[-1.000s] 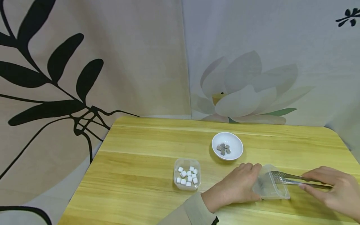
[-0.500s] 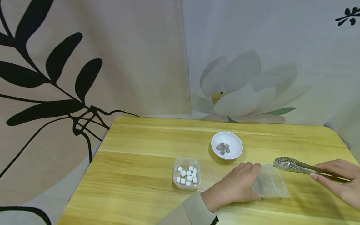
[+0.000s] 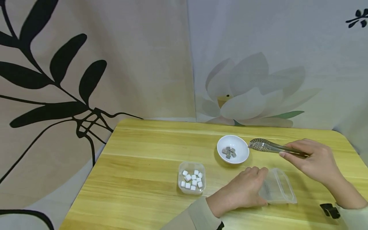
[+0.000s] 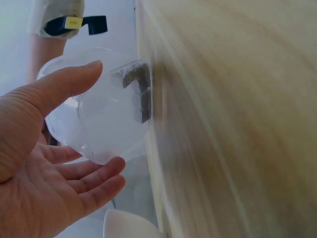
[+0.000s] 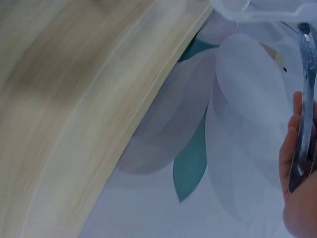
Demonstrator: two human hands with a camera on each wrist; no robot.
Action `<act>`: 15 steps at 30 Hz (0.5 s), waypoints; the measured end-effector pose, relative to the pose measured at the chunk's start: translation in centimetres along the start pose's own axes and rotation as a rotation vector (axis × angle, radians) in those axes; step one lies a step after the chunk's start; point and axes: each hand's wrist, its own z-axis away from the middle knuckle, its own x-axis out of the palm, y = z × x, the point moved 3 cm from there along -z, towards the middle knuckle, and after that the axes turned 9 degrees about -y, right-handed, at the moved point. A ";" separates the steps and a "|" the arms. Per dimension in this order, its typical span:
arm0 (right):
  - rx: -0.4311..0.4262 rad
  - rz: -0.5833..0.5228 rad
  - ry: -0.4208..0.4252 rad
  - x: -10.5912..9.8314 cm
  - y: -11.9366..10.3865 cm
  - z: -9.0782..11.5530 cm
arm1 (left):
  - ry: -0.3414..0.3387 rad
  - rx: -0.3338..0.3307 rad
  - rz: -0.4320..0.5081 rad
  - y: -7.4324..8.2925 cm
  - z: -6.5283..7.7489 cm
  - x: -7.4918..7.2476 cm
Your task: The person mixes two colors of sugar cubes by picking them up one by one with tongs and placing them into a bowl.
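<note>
My left hand (image 3: 240, 188) holds a clear plastic container (image 3: 276, 188) on the table; its opening leans to the right. In the left wrist view, thumb and fingers lie on opposite sides of the container (image 4: 106, 114), and dark grey pieces (image 4: 144, 101) show through its wall. With thumb and fingers my right hand (image 3: 316, 159) pinches perforated metal tongs (image 3: 262, 147), also seen as tongs (image 5: 308, 64) in the right wrist view. The tong tips are at the right rim of a white bowl (image 3: 241, 157) holding several grey cubes (image 3: 228, 152). Whether they grip a cube, I cannot tell.
Left of my left forearm stands another clear container (image 3: 191, 191) with several white cubes (image 3: 187, 177) inside. All of it stands on a wooden table (image 3: 138, 179). Behind the table's back edge hangs a printed cloth (image 3: 155, 64).
The tongs came out of the container in my left hand, then my right hand carried them left and away from me to the white bowl. My left hand and its container stayed put.
</note>
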 end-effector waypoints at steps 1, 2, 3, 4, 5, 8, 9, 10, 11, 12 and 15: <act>0.000 -0.004 -0.012 0.3 -0.2 -0.2 | -0.003 0.001 0.000 0.0 0.0 0.0; 0.002 -0.012 -0.022 0.6 -0.3 -0.4 | -0.005 0.000 0.001 0.0 0.0 0.1; -0.001 -0.011 -0.030 0.8 -0.4 -0.5 | -0.007 0.000 0.000 0.1 -0.1 0.1; -0.001 -0.007 -0.041 0.9 -0.5 -0.6 | -0.009 0.000 -0.001 0.1 -0.1 0.1; 0.005 -0.008 -0.052 1.0 -0.5 -0.6 | -0.010 -0.001 -0.003 0.1 -0.1 0.1; 0.057 -0.006 -0.088 0.8 -0.4 -0.2 | -0.014 -0.005 -0.003 0.2 0.0 0.1; 0.080 -0.008 -0.095 0.7 -0.3 0.1 | -0.015 -0.005 -0.004 0.2 0.0 0.1; 0.099 -0.008 -0.099 0.4 -0.2 0.3 | -0.015 -0.007 -0.004 0.2 0.0 0.1; 0.102 -0.005 -0.096 0.2 -0.1 0.6 | -0.015 -0.009 -0.004 0.2 0.0 0.1; 0.099 0.000 -0.087 -0.1 0.0 0.9 | -0.017 -0.013 -0.005 0.2 0.0 0.1; 0.071 0.014 -0.044 -1.1 0.4 1.9 | -0.016 -0.020 -0.008 0.2 0.1 0.1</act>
